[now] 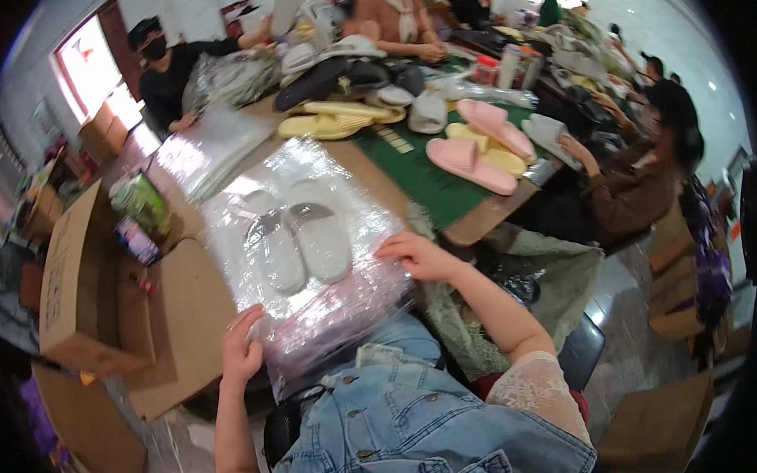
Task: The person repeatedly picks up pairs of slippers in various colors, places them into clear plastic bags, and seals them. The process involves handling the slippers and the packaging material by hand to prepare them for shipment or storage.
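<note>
A pair of light grey slippers (pixel 323 243) with darker insides lies side by side, seen through shiny clear film. The film belongs to a clear plastic bag (pixel 237 233) spread flat before me, on top of a thicker pile of plastic with a pinkish look at its near end. My left hand (pixel 244 345) pinches the near left edge of the bag, thumb and fingers together. At the right edge, my right hand (pixel 421 256) has its fingertips closed on the film. Whether the hands grip one layer or more is hard to make out.
An open cardboard box (pixel 97 305) stands at the left. Beyond the bag, pink slippers (pixel 472 166) and yellow slippers (pixel 329 120) lie on the table, with a green mat (pixel 393 173) under some. More clear bags (pixel 217 146) are at the far left. Co-workers sit around; a sack (pixel 481 308) hangs right.
</note>
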### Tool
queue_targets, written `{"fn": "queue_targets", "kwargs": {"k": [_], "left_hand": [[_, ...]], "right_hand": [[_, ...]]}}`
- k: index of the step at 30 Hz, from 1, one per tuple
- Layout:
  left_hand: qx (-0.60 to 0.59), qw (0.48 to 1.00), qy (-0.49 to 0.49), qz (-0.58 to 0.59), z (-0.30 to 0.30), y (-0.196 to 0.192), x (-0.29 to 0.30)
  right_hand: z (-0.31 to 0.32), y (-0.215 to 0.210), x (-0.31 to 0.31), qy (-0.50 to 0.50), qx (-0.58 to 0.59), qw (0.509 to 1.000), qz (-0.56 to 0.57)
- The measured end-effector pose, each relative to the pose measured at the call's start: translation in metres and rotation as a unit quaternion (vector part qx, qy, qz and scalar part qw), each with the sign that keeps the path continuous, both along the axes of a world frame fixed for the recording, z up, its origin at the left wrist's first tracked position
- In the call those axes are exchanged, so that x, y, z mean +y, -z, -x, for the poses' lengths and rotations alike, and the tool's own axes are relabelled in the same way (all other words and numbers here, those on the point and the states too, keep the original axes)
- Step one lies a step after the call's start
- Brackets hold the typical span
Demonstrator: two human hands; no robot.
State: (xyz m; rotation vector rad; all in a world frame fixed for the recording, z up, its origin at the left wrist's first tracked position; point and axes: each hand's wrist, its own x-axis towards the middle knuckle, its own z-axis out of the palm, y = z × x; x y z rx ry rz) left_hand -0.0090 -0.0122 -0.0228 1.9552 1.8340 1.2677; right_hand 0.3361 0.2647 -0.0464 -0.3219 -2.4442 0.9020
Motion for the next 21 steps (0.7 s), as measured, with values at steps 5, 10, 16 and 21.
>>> {"fn": "queue_targets", "kwargs": {"k": [5, 10, 16, 21], "left_hand": [[0.083, 0.996, 0.0, 0.028, 0.001, 0.009, -0.005], [0.096, 0.994, 0.017, 0.043, -0.002, 0.0, -0.005], [0.009, 0.997, -0.073, 0.016, 0.005, 0.02, 0.01], [-0.106, 0.977, -0.18, 0.051, 0.002, 0.031, 0.029]], "right_hand": [[0.004, -0.012, -0.01, 0.065, 0.02, 0.997, -0.039], [0.015, -0.01, -0.009, 0.143, 0.046, 0.988, 0.041], [0.025, 0.007, 0.0, 0.207, 0.086, 0.95, 0.219], [0.033, 0.031, 0.014, 0.277, 0.094, 0.926, 0.24]]}}
